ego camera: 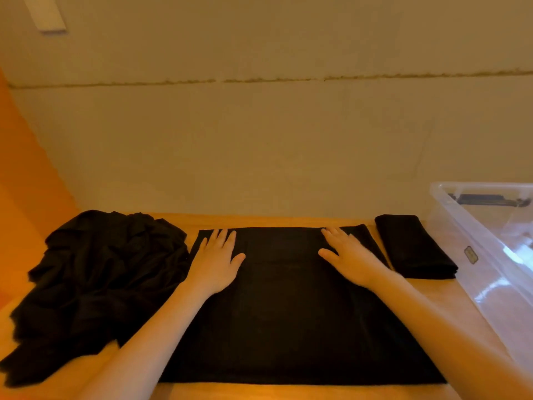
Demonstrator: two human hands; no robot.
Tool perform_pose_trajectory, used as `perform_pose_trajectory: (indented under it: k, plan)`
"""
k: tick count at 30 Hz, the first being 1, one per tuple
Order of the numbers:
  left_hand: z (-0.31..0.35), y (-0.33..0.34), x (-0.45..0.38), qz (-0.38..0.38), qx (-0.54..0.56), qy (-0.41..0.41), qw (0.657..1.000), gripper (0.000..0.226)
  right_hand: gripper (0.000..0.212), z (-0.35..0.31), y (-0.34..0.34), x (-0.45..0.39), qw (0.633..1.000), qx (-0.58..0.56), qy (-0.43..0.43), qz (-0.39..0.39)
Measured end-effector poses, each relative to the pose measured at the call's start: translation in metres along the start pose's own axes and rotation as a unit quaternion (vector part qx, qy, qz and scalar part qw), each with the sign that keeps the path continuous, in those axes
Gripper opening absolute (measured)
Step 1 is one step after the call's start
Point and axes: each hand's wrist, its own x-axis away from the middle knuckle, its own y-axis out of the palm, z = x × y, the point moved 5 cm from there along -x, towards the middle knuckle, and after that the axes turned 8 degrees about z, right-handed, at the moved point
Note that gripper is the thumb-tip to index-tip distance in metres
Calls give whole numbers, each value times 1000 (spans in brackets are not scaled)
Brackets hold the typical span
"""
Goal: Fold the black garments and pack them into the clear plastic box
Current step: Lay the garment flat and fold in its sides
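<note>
Both hands, left hand [215, 262] and right hand [350, 259], lie flat, gripping nothing, smoothing black garment [288, 313] at desk [288, 392] centre before folding.

The flat garment [288, 307] is plain black. The heap [98, 284] left of it and the folded one [415, 246] right of it are black too. The table [288, 220] is light brown. The box [496, 255] is clear.

Dim, warm orange light fills the soft, slightly blurred view — glare streaks the clear plastic box [490, 255], and wide-angle distortion bends the edges.
</note>
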Motion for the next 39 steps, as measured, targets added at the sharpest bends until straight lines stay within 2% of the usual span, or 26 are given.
perform_pose_trajectory:
  k: [5,8,9,10,13,15,18,20,22,23,25,31,35,37,39]
  plan:
    - [53,6,68,-29,31,55,998,63,68,-48,29,70,995,13,-73,-70]
    - [43,12,93,-33,21,31,999,62,103,-29,30,98,996,51,-33,-64]
    - [33,12,100,-28,20,17,999,61,107,-14,26,107,997,58,-7,-46]
    - [22,10,108,-23,17,4,1000,61,103,1,21,115,998,61,14,-28]
    - [-5,4,127,-14,4,-17,1000,61,70,40,10,137,995,68,64,-16]
    - [-13,-1,134,-16,6,-10,1000,60,69,54,5,147,994,76,80,-8]
    - [-11,-12,146,27,23,35,999,61,65,54,-2,161,994,81,66,25]
    - [-7,-15,162,51,38,61,996,82,86,40,-4,173,996,70,10,51]
    - [-6,-10,180,41,43,66,996,109,112,32,5,185,996,83,-19,19]
    - [-8,-6,186,36,37,67,996,120,117,33,10,190,996,90,-24,2]
    - [-16,-1,191,37,18,71,997,125,119,38,15,194,996,83,-22,-15]
    - [-33,-2,202,38,15,91,995,115,119,56,4,213,994,98,-19,-33]
    - [-38,-3,216,61,-26,120,990,90,112,57,-2,229,992,119,-29,-27]
    - [-39,-2,220,36,-39,102,993,75,104,55,0,232,984,169,-63,-3]
    - [-41,2,218,28,-45,109,993,70,80,55,5,235,979,192,-62,15]
